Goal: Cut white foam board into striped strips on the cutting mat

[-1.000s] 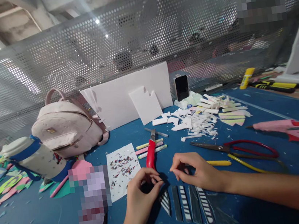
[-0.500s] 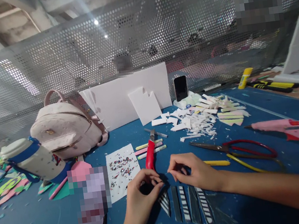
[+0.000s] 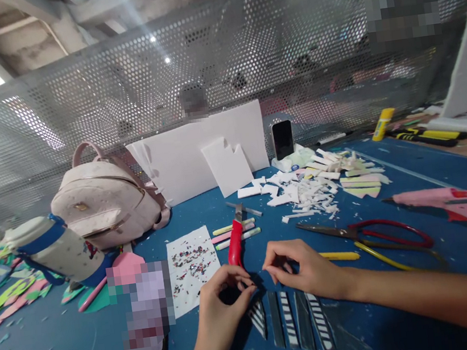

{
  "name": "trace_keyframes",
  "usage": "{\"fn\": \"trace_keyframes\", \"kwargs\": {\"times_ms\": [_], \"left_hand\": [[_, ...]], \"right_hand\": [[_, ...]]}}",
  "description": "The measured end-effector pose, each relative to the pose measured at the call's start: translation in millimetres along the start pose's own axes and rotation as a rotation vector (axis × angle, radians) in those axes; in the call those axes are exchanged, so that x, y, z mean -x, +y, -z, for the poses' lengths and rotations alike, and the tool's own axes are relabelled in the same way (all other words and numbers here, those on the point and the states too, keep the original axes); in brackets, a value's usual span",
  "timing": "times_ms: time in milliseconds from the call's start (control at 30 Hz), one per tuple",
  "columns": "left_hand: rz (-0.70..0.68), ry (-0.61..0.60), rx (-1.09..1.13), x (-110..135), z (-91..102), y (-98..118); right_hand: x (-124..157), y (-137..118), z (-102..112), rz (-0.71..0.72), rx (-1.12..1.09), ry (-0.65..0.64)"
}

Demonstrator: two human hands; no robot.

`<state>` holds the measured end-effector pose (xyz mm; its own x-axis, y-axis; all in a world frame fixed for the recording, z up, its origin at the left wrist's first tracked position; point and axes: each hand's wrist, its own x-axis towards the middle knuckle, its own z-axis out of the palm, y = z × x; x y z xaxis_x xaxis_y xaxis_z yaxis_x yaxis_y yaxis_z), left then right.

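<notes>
Where left hand (image 3: 226,296) faces right hand (image 3: 300,268), narrow gap, strips (image 3: 276,321) near

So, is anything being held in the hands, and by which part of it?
I cannot tell: the left hand and right hand are in a pinching pose, but no held piece is clearly visible.

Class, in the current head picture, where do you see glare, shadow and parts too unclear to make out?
Head view: bright glare patches on the perforated screen, with a pale flare streak near the top; head view: dark shadow on the blue table below the right forearm; head view: mosaic blocks over the purple item, and indistinct shapes behind the screen.
</notes>
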<state>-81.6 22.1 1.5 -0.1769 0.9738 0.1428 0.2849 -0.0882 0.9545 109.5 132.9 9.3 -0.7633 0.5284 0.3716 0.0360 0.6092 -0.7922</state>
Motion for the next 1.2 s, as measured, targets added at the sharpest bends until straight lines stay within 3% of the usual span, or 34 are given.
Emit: {"fn": "trace_keyframes", "kwargs": {"times_ms": [567,833,1067,1200], "left_hand": [[-0.031,0.016,-0.055,0.6,2.0,-5.3],[-0.159,0.006,-0.073,-0.4,3.6,1.2],[-0.031,0.033,-0.041,1.5,-4.7,4.3],[-0.044,0.021,-0.033,4.9,-9.5,10.2]], "right_hand": [[-0.4,0.6,-0.9,0.063,0.072,-0.029],[1.2,2.1,-2.0,0.116,0.149,-0.049],[1.5,2.2,-3.3,0.205,0.212,-0.087],[1.8,1.0,-2.8,0.265,0.237,-0.128]]}}
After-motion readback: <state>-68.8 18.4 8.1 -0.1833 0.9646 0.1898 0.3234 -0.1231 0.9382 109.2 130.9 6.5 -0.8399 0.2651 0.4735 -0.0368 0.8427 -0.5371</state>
